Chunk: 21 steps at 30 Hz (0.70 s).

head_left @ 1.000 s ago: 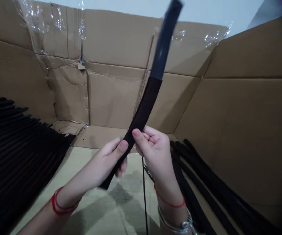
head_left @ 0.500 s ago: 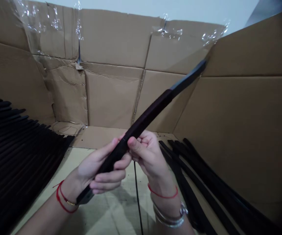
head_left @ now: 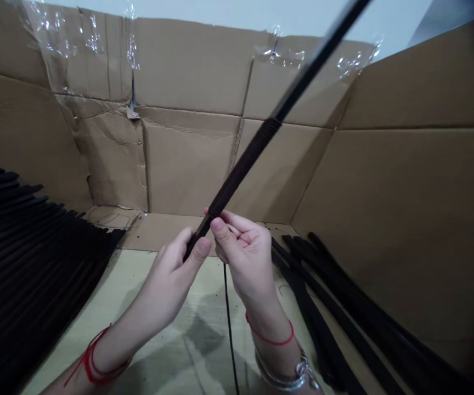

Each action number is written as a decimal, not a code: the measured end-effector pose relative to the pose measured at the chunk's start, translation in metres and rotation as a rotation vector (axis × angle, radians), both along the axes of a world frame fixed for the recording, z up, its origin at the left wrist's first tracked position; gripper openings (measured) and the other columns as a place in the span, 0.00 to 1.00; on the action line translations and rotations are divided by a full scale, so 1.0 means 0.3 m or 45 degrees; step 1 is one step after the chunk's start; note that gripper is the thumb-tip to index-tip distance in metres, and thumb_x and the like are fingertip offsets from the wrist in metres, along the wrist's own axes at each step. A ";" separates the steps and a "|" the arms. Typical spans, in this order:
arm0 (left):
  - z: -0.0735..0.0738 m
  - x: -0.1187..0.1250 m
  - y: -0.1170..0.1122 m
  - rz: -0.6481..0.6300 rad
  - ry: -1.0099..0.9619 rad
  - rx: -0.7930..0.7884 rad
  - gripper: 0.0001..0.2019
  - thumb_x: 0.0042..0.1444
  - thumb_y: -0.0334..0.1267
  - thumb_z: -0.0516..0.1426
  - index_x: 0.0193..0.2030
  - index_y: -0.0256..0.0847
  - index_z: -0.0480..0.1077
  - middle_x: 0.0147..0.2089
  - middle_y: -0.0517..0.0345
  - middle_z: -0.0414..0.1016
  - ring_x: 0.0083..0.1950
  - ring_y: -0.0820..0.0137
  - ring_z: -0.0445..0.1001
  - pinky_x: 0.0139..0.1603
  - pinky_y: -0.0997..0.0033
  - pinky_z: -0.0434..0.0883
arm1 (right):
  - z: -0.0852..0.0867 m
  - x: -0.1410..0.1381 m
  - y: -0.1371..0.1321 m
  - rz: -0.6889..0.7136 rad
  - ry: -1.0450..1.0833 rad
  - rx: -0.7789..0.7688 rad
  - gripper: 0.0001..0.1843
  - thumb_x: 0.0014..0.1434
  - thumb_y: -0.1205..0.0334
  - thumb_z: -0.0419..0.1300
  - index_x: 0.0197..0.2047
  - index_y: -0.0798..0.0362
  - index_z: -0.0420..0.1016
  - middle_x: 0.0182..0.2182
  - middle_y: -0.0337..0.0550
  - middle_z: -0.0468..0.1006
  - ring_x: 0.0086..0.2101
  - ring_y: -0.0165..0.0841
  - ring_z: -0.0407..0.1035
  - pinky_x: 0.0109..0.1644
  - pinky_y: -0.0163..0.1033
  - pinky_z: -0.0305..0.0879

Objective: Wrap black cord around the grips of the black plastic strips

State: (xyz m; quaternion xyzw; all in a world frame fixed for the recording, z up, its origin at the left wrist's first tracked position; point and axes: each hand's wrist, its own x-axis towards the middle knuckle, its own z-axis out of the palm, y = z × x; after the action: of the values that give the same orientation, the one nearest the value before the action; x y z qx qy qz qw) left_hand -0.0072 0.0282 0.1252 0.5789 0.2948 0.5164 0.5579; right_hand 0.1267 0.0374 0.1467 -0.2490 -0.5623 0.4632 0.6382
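A long, narrow black bar (head_left: 314, 64), its kind not clear, slants from my hands up past the top edge of the head view. Its middle is wound with tight, ridged turns of dark cord (head_left: 243, 164). My left hand (head_left: 175, 274) is closed round the bar's lower part, and the palm hides that end. At the lower edge of the winding, my right hand (head_left: 247, 255) pinches the cord with thumb and fingers against the bar. A loose length of black cord (head_left: 229, 323) hangs from beneath the hands towards the bottom of the view.
Many similar dark bars (head_left: 35, 263) lie side by side on the left. Several more long black strips (head_left: 344, 307) rest at the right. A pale board (head_left: 171, 340) lies below my hands. Taped cardboard walls (head_left: 191, 159) stand behind and at both sides.
The bar has turned about its length and tilted steeper, its far end swinging up out of view. My left hand has rolled over, the back now showing. The right hand has stayed at the winding's edge.
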 end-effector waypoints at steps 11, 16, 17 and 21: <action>-0.011 0.003 0.019 -0.144 0.033 -0.036 0.27 0.62 0.65 0.49 0.32 0.39 0.59 0.17 0.69 0.50 0.15 0.80 0.48 0.13 0.84 0.52 | -0.005 0.004 0.031 0.249 -0.092 0.018 0.15 0.57 0.51 0.65 0.33 0.57 0.75 0.16 0.27 0.50 0.16 0.19 0.40 0.18 0.30 0.36; -0.007 -0.011 0.015 -0.085 0.168 0.123 0.27 0.59 0.65 0.53 0.33 0.38 0.60 0.20 0.66 0.56 0.18 0.79 0.53 0.17 0.83 0.55 | -0.011 0.011 0.045 -0.016 0.012 0.025 0.17 0.52 0.52 0.69 0.36 0.58 0.77 0.17 0.29 0.55 0.17 0.20 0.40 0.18 0.31 0.36; -0.013 -0.006 0.018 0.090 0.178 0.211 0.25 0.59 0.61 0.56 0.34 0.38 0.60 0.22 0.65 0.57 0.20 0.80 0.55 0.19 0.84 0.56 | -0.012 0.009 0.045 -0.024 0.009 0.024 0.17 0.52 0.52 0.69 0.36 0.57 0.76 0.17 0.30 0.56 0.17 0.20 0.41 0.18 0.31 0.36; -0.029 0.005 0.037 -0.345 0.049 0.074 0.27 0.61 0.65 0.51 0.36 0.39 0.58 0.20 0.69 0.52 0.17 0.80 0.52 0.17 0.82 0.59 | -0.004 0.010 0.034 0.184 -0.019 -0.016 0.15 0.54 0.54 0.68 0.27 0.55 0.69 0.15 0.26 0.48 0.16 0.19 0.38 0.18 0.30 0.36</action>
State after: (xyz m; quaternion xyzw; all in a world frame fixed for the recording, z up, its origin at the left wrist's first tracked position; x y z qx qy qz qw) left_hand -0.0058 0.0394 0.1165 0.6393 0.2094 0.4334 0.5996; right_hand 0.1298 0.0477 0.1453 -0.2153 -0.5805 0.5099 0.5972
